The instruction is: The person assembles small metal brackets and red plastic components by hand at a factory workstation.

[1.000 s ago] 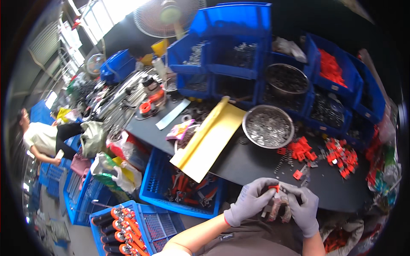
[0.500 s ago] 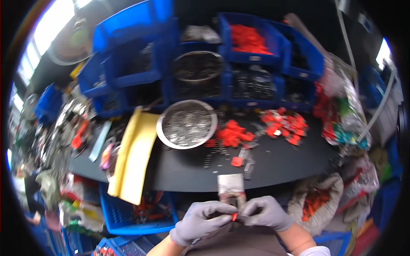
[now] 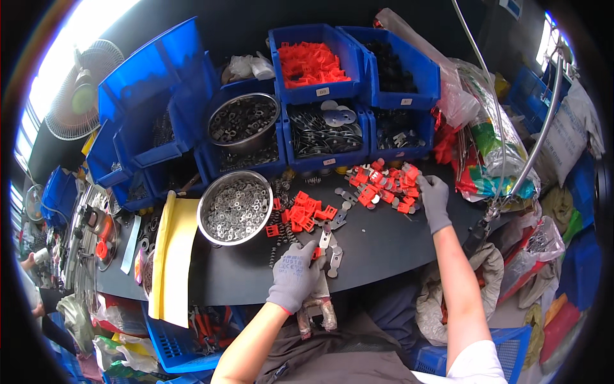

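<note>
My left hand [image 3: 294, 276], in a grey glove, is at the front of the black table with its fingers closed round a small red plastic clip [image 3: 316, 254]. Flat metal strips with round ends [image 3: 335, 260] lie just right of these fingertips. My right hand [image 3: 435, 200], also gloved, reaches to the right edge of a pile of red clips with metal pieces [image 3: 382, 187]; its fingers are slightly apart, and I see nothing held in them. A looser pile of red clips [image 3: 306, 211] lies between the hands and the bins. Below my left hand, a tape-wrapped fixture [image 3: 318, 312] stands at the table edge.
A steel bowl of metal washers [image 3: 235, 208] sits left of centre, beside a yellow folded sheet [image 3: 174, 256]. Blue bins [image 3: 327, 160] of red and metal parts line the back. A bent metal arm [image 3: 543, 141] rises at right, above an open sack [image 3: 462, 301].
Both hands were together over my lap, holding a small red piece. They have separated: the left moved up to the table's front, the right far out to the right-hand pile. The view has shifted.
</note>
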Motion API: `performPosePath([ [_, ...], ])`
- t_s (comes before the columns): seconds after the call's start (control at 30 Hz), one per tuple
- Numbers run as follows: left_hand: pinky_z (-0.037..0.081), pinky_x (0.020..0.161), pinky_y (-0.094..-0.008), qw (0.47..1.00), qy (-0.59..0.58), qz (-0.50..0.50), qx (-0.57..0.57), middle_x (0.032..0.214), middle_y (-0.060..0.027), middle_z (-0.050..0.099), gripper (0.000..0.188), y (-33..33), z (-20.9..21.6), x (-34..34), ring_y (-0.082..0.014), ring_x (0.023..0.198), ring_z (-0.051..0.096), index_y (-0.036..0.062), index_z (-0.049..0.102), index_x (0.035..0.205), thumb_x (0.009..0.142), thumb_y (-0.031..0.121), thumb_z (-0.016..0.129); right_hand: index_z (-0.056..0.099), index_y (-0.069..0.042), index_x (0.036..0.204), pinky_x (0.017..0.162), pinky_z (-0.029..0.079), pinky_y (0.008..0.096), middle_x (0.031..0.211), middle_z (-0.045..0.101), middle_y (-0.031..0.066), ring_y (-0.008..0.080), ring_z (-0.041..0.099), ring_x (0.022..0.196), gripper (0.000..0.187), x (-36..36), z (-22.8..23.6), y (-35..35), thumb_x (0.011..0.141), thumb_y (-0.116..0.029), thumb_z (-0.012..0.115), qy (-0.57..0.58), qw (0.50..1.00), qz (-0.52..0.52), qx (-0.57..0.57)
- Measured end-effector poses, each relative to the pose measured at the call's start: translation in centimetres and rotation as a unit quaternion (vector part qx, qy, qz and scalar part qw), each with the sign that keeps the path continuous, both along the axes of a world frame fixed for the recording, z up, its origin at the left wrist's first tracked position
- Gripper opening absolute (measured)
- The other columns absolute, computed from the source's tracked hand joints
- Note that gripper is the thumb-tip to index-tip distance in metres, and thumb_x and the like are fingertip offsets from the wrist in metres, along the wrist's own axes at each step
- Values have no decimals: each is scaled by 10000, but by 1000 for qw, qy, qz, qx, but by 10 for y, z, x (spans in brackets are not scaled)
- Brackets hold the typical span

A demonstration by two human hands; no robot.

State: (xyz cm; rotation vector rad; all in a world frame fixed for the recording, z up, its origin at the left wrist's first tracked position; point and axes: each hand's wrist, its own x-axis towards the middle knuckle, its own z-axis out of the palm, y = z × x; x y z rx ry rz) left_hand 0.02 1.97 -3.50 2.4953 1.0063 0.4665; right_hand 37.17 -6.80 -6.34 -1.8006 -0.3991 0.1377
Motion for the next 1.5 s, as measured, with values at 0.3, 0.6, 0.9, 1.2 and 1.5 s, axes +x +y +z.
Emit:
performPosePath([
  [0.3, 508, 696, -411, 984, -131, 82, -84, 834, -179, 653, 194, 23, -5, -37, -329, 798, 649, 28, 675, 924, 837, 198, 642, 681, -94, 1030, 707, 506, 375, 920, 662, 125, 301, 646, 824, 245, -181, 55, 9, 810, -203, 678, -330, 849, 409, -57],
  [0.6, 487, 783, -383, 943, -278, 4, -180, 959, -183, 607, 278, -18, -5, -61, -318, 899, 606, 20, 590, 1033, 805, 172, 637, 639, -78, 980, 725, 521, 415, 1001, 640, 119, 303, 622, 858, 208, -237, 63, -23, 773, -75, 632, -521, 602, 570, -203],
  [0.9, 481, 896, -324, 890, -401, 46, -211, 1070, -128, 648, 257, -22, 8, -109, -205, 1002, 614, 3, 601, 1119, 910, 151, 597, 607, -24, 928, 744, 506, 312, 939, 633, 96, 209, 612, 777, 95, -245, 82, -2, 846, 9, 640, -327, 749, 570, -83],
  [1.2, 458, 941, -286, 776, -505, -35, -377, 1112, -54, 640, 287, -34, 37, -109, -117, 1039, 572, -4, 596, 1150, 894, 118, 644, 563, 2, 909, 839, 478, 287, 1009, 618, 93, 156, 565, 916, 92, -301, 89, -21, 869, 40, 636, 9, 877, 446, 178],
  [1.5, 483, 899, -292, 868, -400, -67, -287, 1061, -96, 659, 264, -54, 54, -115, -147, 1002, 613, 6, 635, 1131, 888, 109, 651, 598, 4, 852, 738, 496, 284, 923, 635, 86, 135, 574, 800, 68, -292, 105, -58, 855, 7, 666, 42, 877, 466, 109],
])
